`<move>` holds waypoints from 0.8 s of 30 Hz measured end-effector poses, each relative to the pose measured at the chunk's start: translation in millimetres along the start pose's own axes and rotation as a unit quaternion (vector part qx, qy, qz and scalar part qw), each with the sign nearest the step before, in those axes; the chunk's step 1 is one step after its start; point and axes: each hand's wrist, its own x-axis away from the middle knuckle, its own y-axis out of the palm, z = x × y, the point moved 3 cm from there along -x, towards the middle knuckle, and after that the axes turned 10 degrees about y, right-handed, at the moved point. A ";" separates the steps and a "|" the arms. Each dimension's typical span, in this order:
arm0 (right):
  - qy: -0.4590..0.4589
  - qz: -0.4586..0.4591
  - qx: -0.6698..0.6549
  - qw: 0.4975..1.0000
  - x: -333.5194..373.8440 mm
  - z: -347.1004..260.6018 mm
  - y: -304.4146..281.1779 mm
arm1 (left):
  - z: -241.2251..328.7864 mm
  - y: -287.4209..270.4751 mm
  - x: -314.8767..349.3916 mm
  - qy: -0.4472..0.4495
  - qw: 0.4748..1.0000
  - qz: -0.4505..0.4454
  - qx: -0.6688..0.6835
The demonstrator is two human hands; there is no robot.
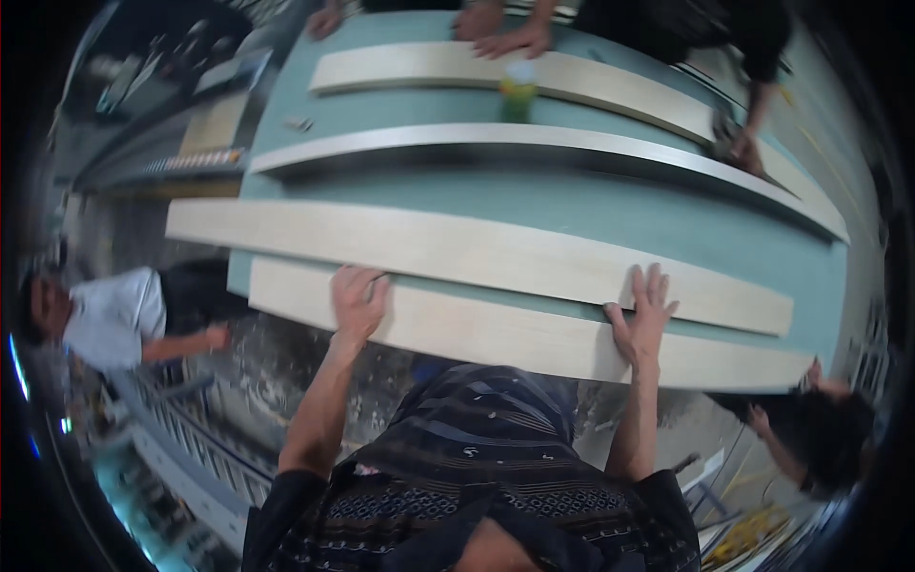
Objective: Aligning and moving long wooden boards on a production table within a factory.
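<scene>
Along the near edge of the table [572, 202], our board [496, 332] is probably light, stiff, smooth; we'd hold both long edges. Left hand [359, 303] bunched, grip unclear; right hand [644, 319] fanned wide onto the second board [457, 250].

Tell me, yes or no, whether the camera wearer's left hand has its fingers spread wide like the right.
No: the left hand has its fingers bent in at the nearest pale board, while only the right hand spreads them.
</scene>
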 end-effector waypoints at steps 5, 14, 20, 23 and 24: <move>-0.001 0.062 -0.053 0.997 0.0 19.3 -1.1 | 3.7 1.2 -82.4 0.058 0.997 0.049 0.013; 0.006 0.129 -0.091 0.987 4.0 21.6 0.4 | -39.0 69.1 -241.9 0.004 0.944 -0.314 -0.102; 0.012 0.159 -0.145 0.976 4.5 22.3 -0.6 | -29.0 55.6 -221.6 0.046 0.949 -0.299 -0.093; 0.020 0.156 -0.162 0.974 4.0 21.5 -2.4 | -17.0 53.5 -219.6 0.097 0.932 -0.339 -0.085; 0.020 0.155 -0.161 0.975 4.1 21.1 -3.2 | -13.0 53.6 -220.2 0.128 0.915 -0.369 -0.095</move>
